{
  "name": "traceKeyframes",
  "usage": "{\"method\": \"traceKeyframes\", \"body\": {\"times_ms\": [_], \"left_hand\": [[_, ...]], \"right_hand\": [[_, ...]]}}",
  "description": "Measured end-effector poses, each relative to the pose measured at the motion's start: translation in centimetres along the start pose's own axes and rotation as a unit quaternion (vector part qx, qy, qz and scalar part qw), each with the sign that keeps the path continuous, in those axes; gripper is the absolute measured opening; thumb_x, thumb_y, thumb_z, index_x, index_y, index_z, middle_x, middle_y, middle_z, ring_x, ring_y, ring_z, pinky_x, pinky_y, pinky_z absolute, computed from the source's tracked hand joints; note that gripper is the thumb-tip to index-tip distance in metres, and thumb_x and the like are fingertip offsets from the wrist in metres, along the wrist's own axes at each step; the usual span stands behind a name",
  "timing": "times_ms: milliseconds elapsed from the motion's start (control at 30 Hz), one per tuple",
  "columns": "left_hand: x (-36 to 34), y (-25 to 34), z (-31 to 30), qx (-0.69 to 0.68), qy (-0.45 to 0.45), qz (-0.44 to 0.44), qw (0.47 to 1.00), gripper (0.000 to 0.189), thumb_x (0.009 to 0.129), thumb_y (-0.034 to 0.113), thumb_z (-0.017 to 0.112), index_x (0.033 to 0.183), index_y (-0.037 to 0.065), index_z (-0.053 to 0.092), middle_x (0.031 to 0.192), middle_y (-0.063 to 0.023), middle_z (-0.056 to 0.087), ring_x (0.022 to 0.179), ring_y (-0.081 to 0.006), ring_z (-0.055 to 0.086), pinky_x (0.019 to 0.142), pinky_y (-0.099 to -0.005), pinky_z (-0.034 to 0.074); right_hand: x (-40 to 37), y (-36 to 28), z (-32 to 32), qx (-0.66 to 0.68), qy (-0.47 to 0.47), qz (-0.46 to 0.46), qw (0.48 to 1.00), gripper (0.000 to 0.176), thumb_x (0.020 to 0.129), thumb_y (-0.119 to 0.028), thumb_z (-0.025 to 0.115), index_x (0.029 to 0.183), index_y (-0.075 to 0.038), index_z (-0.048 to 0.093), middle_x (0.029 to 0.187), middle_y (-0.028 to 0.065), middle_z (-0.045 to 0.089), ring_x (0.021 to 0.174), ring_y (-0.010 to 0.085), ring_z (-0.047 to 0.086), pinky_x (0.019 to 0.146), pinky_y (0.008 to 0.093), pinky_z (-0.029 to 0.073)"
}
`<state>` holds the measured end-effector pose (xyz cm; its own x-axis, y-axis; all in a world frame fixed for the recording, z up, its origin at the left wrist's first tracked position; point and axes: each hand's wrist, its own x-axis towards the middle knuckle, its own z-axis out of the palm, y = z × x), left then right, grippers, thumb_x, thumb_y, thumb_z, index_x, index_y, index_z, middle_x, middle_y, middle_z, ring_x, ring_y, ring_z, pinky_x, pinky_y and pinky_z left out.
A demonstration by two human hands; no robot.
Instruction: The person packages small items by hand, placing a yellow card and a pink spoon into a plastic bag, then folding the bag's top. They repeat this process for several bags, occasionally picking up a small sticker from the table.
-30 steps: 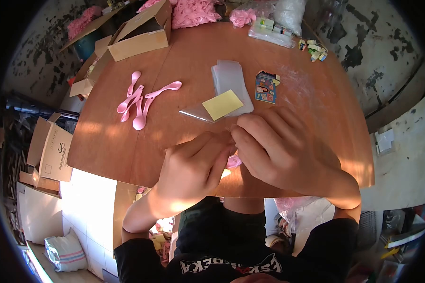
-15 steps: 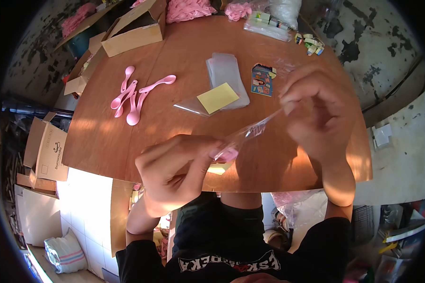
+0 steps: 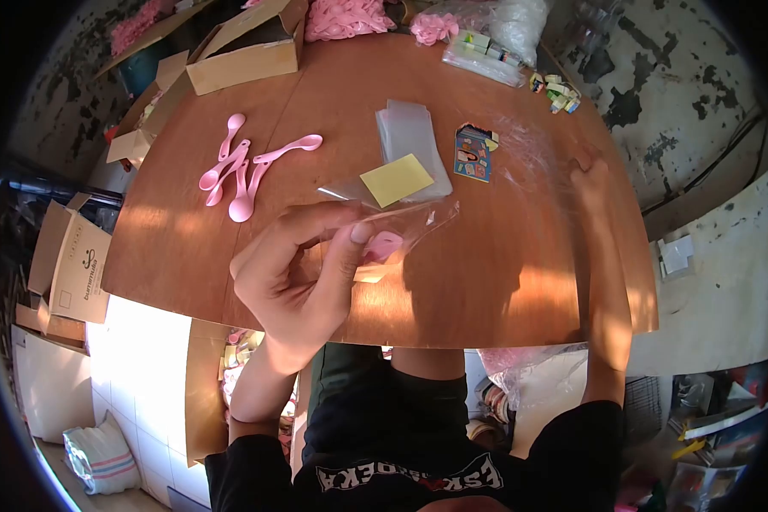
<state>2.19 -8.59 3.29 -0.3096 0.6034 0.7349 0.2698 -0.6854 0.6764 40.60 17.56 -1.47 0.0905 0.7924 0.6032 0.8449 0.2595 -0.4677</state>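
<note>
My left hand (image 3: 303, 273) pinches a small clear plastic bag (image 3: 427, 224) between thumb and fingers, above the front of the table. Inside the bag lies a pink plastic piece (image 3: 383, 247), its shape partly hidden, with something pale yellow below it. My right hand (image 3: 592, 177) is out at the table's right side, fingers apart, beside thin strips of clear film (image 3: 529, 158). Several pink measuring spoons (image 3: 241, 205) lie in a loose group at the left. A yellow card (image 3: 397, 180) rests on a stack of clear bags (image 3: 410, 136) in the middle.
A blue printed card (image 3: 473, 154) lies right of the bag stack. At the back stand an open cardboard box (image 3: 246, 72), a heap of pink items (image 3: 347, 19) and packs of clear plastic (image 3: 484, 64). Small yellow-green pieces (image 3: 556, 90) sit near the right edge of the wooden table (image 3: 171, 256).
My right hand has left the bag's stretched film and moved right and away, to the table's right side. My left hand still holds the bag, slightly higher.
</note>
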Motion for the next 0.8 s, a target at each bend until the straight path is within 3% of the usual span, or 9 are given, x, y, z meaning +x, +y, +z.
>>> {"method": "traceKeyframes", "body": {"times_ms": [67, 167, 233, 333, 433, 567, 633, 667, 800], "left_hand": [[0.2, -0.4, 1.1, -0.033, 0.004, -0.016, 0.999, 0.012, 0.082, -0.007, 0.068, 0.093, -0.008, 0.065, 0.088, -0.0151, 0.068, 0.079, -0.0175, 0.069, 0.069, -0.0252, 0.056], [0.2, -1.2, 2.0, -0.059, 0.003, -0.023, 0.998, 0.012, 0.083, -0.005, 0.068, 0.095, -0.007, 0.065, 0.098, -0.0156, 0.066, 0.082, -0.0166, 0.068, 0.070, -0.0267, 0.057], [0.0, -1.2, 2.8, -0.085, 0.022, -0.059, 0.994, 0.011, 0.083, -0.005, 0.068, 0.094, -0.007, 0.065, 0.098, -0.0145, 0.065, 0.082, -0.0167, 0.068, 0.070, -0.0263, 0.057], [-0.3, -1.4, 3.3, -0.088, 0.008, -0.058, 0.994, 0.013, 0.083, -0.007, 0.067, 0.095, -0.008, 0.064, 0.102, -0.0155, 0.063, 0.083, -0.0171, 0.067, 0.072, -0.0258, 0.057], [-0.2, -2.0, 2.7, -0.078, -0.029, -0.032, 0.996, 0.032, 0.082, 0.000, 0.071, 0.111, -0.006, 0.059, 0.116, -0.0176, 0.057, 0.096, -0.0209, 0.064, 0.085, -0.0318, 0.054], [-0.1, -1.8, 1.6, -0.124, 0.019, -0.010, 0.992, 0.056, 0.080, 0.011, 0.074, 0.127, -0.004, 0.048, 0.130, -0.0187, 0.049, 0.112, -0.0247, 0.056, 0.097, -0.0384, 0.045], [-0.4, -1.8, 1.0, -0.134, 0.028, -0.034, 0.990, 0.069, 0.077, 0.019, 0.075, 0.133, -0.003, 0.041, 0.136, -0.0186, 0.043, 0.119, -0.0266, 0.050, 0.103, -0.0413, 0.039], [-0.6, -1.6, 0.9, -0.124, 0.029, -0.037, 0.991, 0.064, 0.078, 0.013, 0.074, 0.132, -0.003, 0.043, 0.135, -0.0179, 0.044, 0.118, -0.0260, 0.051, 0.103, -0.0405, 0.040], [-1.1, -2.6, 1.5, -0.044, -0.035, -0.051, 0.997, 0.061, 0.078, 0.005, 0.074, 0.132, 0.000, 0.044, 0.131, -0.0141, 0.046, 0.120, -0.0244, 0.049, 0.104, -0.0397, 0.038]], "right_hand": [[-1.9, -4.6, -0.3, 0.149, -0.082, 0.036, 0.985, 0.039, 0.078, -0.014, 0.068, 0.114, 0.001, 0.065, 0.112, 0.0167, 0.067, 0.099, 0.0242, 0.065, 0.088, 0.0323, 0.049], [-5.5, -15.4, -3.9, 0.330, -0.305, -0.146, 0.881, 0.047, 0.077, -0.027, 0.080, 0.112, -0.001, 0.066, 0.113, 0.0137, 0.066, 0.105, 0.0225, 0.063, 0.094, 0.0347, 0.046], [-8.3, -20.1, -5.3, 0.334, -0.303, -0.273, 0.850, 0.036, 0.081, -0.018, 0.077, 0.110, 0.000, 0.066, 0.111, 0.0132, 0.066, 0.106, 0.0210, 0.062, 0.094, 0.0338, 0.046], [-11.3, -24.4, -4.8, 0.412, -0.300, -0.202, 0.836, 0.029, 0.086, -0.012, 0.070, 0.111, 0.002, 0.065, 0.108, 0.0124, 0.066, 0.108, 0.0198, 0.060, 0.096, 0.0325, 0.044], [-10.7, -25.6, -4.3, 0.433, -0.311, -0.201, 0.822, 0.022, 0.084, -0.012, 0.073, 0.099, 0.002, 0.066, 0.096, 0.0111, 0.068, 0.090, 0.0174, 0.067, 0.078, 0.0279, 0.052], [-9.1, -27.5, -6.5, 0.497, -0.230, -0.174, 0.818, 0.013, 0.086, -0.002, 0.067, 0.098, 0.004, 0.064, 0.097, 0.0123, 0.065, 0.091, 0.0165, 0.063, 0.081, 0.0276, 0.050], [-8.4, -26.7, -7.1, 0.537, -0.094, -0.234, 0.805, 0.015, 0.085, 0.001, 0.066, 0.100, 0.005, 0.064, 0.097, 0.0125, 0.065, 0.090, 0.0171, 0.063, 0.080, 0.0292, 0.049], [-7.5, -26.1, -7.2, 0.391, -0.146, -0.327, 0.848, 0.015, 0.083, 0.002, 0.066, 0.098, 0.005, 0.066, 0.096, 0.0128, 0.066, 0.089, 0.0172, 0.063, 0.080, 0.0301, 0.049], [-8.3, -25.1, -4.5, 0.413, -0.197, -0.275, 0.846, 0.009, 0.082, -0.003, 0.070, 0.089, 0.003, 0.070, 0.083, 0.0087, 0.068, 0.071, 0.0116, 0.063, 0.064, 0.0246, 0.048]]}}
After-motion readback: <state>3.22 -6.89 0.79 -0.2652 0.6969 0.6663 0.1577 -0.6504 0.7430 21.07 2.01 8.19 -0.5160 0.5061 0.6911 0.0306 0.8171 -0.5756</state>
